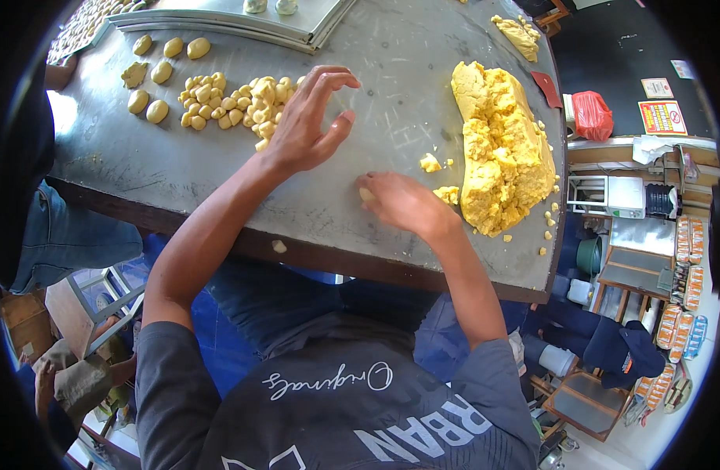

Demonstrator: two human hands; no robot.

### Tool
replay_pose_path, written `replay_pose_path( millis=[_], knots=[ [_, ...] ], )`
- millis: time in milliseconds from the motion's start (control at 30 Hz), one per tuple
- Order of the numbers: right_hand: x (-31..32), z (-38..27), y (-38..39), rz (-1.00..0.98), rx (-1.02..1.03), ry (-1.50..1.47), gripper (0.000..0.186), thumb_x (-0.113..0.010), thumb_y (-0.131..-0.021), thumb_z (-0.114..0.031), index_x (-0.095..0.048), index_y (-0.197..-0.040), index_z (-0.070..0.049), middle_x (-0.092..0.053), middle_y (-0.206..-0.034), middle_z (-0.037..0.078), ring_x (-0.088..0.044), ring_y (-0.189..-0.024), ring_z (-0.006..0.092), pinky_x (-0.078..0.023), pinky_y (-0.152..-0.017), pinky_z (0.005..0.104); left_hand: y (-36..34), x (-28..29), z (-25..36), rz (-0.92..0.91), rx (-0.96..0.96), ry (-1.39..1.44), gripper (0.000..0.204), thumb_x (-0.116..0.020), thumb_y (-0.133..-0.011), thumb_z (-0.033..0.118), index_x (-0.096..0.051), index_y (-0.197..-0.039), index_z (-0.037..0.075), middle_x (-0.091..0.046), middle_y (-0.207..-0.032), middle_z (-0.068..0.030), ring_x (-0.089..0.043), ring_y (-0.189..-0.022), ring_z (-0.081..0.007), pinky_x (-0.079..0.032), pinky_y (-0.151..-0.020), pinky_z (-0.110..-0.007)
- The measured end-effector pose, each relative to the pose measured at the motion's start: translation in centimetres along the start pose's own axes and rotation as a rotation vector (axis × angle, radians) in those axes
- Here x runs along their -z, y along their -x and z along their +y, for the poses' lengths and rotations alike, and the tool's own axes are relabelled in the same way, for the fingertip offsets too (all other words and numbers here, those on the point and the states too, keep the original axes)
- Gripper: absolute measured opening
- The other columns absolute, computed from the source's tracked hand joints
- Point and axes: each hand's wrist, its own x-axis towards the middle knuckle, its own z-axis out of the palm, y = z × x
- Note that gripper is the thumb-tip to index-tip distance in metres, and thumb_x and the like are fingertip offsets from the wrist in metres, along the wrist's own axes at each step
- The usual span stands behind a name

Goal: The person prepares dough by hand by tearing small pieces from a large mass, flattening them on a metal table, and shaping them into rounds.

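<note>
My left hand hovers over the metal table, fingers curved and apart, with nothing in it. Behind its wrist lies a cluster of small pale dough balls, partly hidden by the hand. My right hand is low at the table, nearer me, its fingers closed around a small pale dough piece that shows at their edge. To the right of that hand sits a big crumbly yellow mass, with loose crumbs beside it. Several larger dough balls rest at the far left.
A metal tray stands at the back. A flat red piece and another yellow lump lie at the far right. At the left edge a co-worker's hand touches the table. A dough bit sticks to the front edge.
</note>
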Motion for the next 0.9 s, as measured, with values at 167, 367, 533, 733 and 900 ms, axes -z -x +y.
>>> replay_pose_path(
  millis=[167,367,533,733,900],
  knots=[
    [-0.2,0.8,0.6,0.066,0.137,0.036,0.035,-0.057,-0.079,-0.006,-0.055,-0.114,-0.001,-0.057,-0.117,0.016,-0.051,-0.112,0.0318,-0.043,-0.094,0.0396,-0.2,0.2,0.2,-0.037,0.0,-0.002,0.036,-0.051,-0.082,0.01,-0.047,-0.117,0.002,-0.048,-0.12,-0.0172,-0.051,-0.11,-0.0302,-0.044,-0.094,-0.04],
    [-0.6,1.6,0.8,0.113,0.213,0.029,0.043,-0.056,-0.079,-0.004,-0.052,-0.122,-0.002,-0.056,-0.118,0.015,-0.05,-0.115,0.0322,-0.042,-0.097,0.0391,-0.3,0.0,0.2,-0.032,-0.018,0.016,0.037,-0.051,-0.082,0.01,-0.047,-0.118,0.002,-0.048,-0.119,-0.0173,-0.051,-0.109,-0.0301,-0.046,-0.092,-0.039],
    [0.5,0.5,1.1,0.076,0.153,0.042,0.043,-0.058,-0.079,-0.003,-0.051,-0.122,-0.002,-0.056,-0.119,0.015,-0.05,-0.116,0.0321,-0.042,-0.097,0.0389,-0.1,0.1,0.1,-0.03,-0.017,0.011,0.038,-0.052,-0.081,0.009,-0.046,-0.118,0.002,-0.048,-0.12,-0.0172,-0.051,-0.109,-0.0294,-0.046,-0.092,-0.039],
    [0.0,1.4,0.9,0.045,0.164,0.025,0.044,-0.06,-0.079,-0.005,-0.051,-0.122,-0.003,-0.054,-0.121,0.016,-0.05,-0.114,0.0327,-0.042,-0.096,0.0397,-0.2,0.0,0.3,-0.052,-0.022,0.03,0.041,-0.054,-0.079,0.009,-0.046,-0.119,0.002,-0.047,-0.12,-0.0168,-0.051,-0.109,-0.0291,-0.046,-0.091,-0.039],
    [0.4,0.8,1.0,-0.005,0.078,0.039,0.04,-0.06,-0.082,-0.01,-0.052,-0.12,-0.002,-0.054,-0.119,0.017,-0.049,-0.116,0.0321,-0.042,-0.096,0.0398,-0.1,0.0,0.2,-0.055,-0.012,0.037,0.041,-0.054,-0.079,0.01,-0.046,-0.118,0.003,-0.047,-0.12,-0.0167,-0.051,-0.109,-0.0288,-0.046,-0.091,-0.039]
  ],
)
